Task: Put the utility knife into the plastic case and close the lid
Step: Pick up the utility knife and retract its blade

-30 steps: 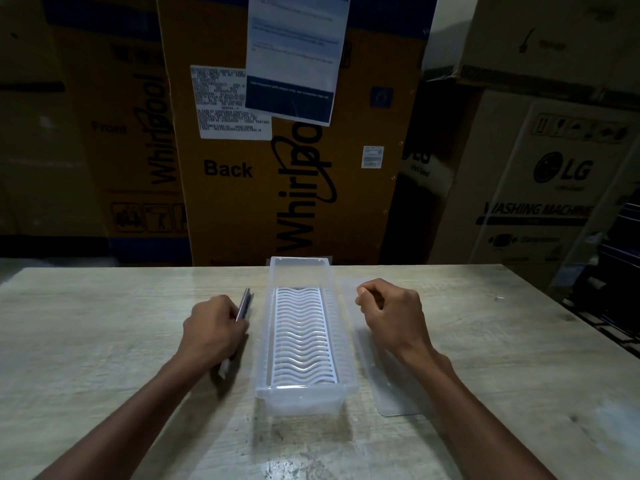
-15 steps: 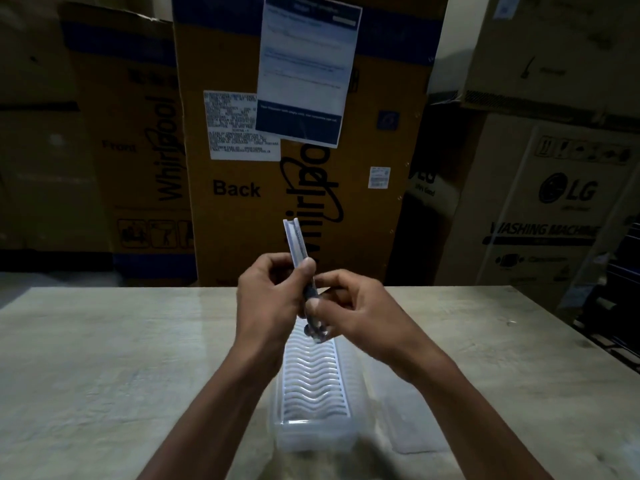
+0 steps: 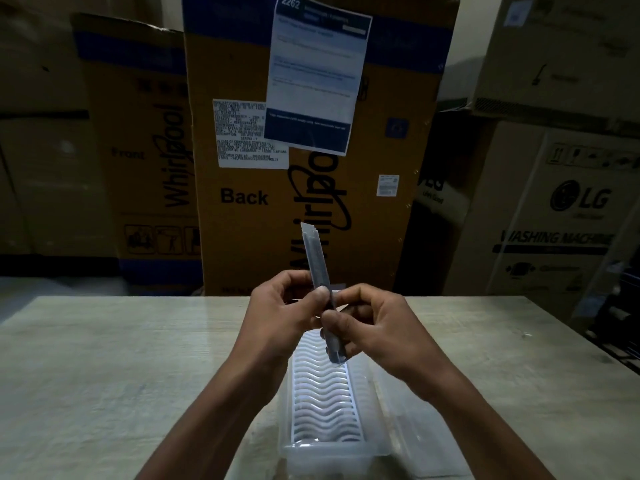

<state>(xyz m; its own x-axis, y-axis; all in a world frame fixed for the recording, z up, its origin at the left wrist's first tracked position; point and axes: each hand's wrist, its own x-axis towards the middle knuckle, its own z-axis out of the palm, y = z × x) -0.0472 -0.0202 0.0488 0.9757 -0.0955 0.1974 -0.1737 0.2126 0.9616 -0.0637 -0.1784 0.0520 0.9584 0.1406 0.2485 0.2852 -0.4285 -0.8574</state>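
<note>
I hold a slim grey utility knife (image 3: 316, 258) almost upright above the table, its tip pointing up and away. My left hand (image 3: 277, 317) pinches the knife's middle from the left. My right hand (image 3: 377, 327) grips its lower end from the right. Directly below them a long clear plastic case (image 3: 325, 445) lies open on the table, with a white wavy grid insert on its floor. The flat clear lid (image 3: 412, 431) rests on the table along the case's right side, partly hidden by my right forearm.
The pale wooden table (image 3: 104, 375) stretches to both sides of the case. Large cardboard appliance boxes (image 3: 311, 188) stand close behind its far edge, one with a paper sheet taped to it. A dark object (image 3: 620, 327) sits off the table's right edge.
One second ago the knife lay on the table under my left hand, left of the case. Both hands now hold it raised over the case; since half a second ago it barely shifted.
</note>
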